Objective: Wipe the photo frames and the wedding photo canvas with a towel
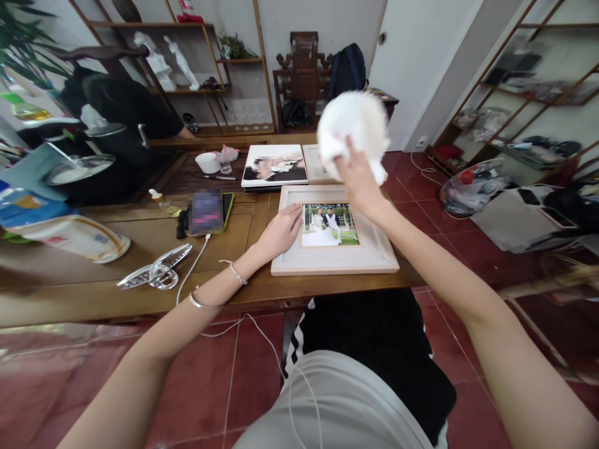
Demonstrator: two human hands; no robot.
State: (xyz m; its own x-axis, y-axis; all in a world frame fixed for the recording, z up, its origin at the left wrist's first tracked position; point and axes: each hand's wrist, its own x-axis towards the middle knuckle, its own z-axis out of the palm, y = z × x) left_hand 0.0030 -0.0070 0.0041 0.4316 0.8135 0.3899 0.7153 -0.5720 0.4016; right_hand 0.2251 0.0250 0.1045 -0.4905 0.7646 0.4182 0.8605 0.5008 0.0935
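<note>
A picture frame [334, 260] with a wide pale border lies flat near the table's front edge, a small photo [329, 224] of two people at its middle. My left hand [282, 232] rests on the frame's left border, fingers stretched flat towards the photo. Raised above the far right part of the frame, my right hand [358, 171] grips a white cloth [354, 121], which is blurred by motion. The cloth hangs apart from the frame. Behind lie a white photo panel [274, 165] and another pale frame [312, 163], partly hidden by the cloth.
On the wooden table [243, 249] to the left are a phone [206, 211], a silver hair clip [159, 268], a dropper bottle [163, 202], a white cup [208, 163] and a blue-white pack [60, 224]. A charging cable [191, 268] trails off the front edge. Shelves stand behind.
</note>
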